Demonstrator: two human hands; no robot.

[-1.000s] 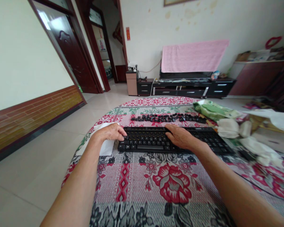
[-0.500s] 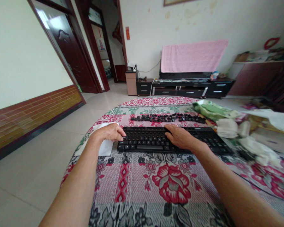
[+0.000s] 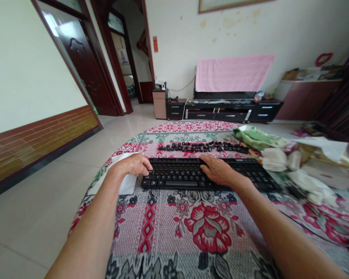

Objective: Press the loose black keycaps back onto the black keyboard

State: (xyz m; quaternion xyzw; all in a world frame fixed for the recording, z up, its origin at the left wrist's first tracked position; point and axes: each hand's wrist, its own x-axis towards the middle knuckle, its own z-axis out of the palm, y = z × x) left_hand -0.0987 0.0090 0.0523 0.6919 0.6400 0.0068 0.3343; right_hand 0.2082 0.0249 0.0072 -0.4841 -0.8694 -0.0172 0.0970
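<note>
A black keyboard point(image 3: 182, 183) lies across the patterned tablecloth, its lower rows capped; the upper rows show small pale marks and seem to lack keycaps. My left hand point(image 3: 136, 164) is at the keyboard's left end, fingers curled and pressed together near the leftmost keys; anything between the fingertips is hidden. My right hand point(image 3: 216, 169) lies over the right-middle part, fingers stretched toward the far edge and thumb apart on the keys. Behind the keyboard, a row of loose black keycaps point(image 3: 192, 147) is spread on the cloth. White paper point(image 3: 127, 185) lies beneath my left wrist.
On the table's right are a green plastic package point(image 3: 258, 138), white cloths point(image 3: 311, 188) and a beige box point(image 3: 327, 174). A black cable point(image 3: 308, 230) runs along the right side. Beyond the table stands a TV cabinet point(image 3: 218, 112) with a pink towel point(image 3: 232, 73) over the screen.
The view has shifted slightly, so the table and keyboard sit a little lower and further left. Both hands keep about the same places on the keyboard.
</note>
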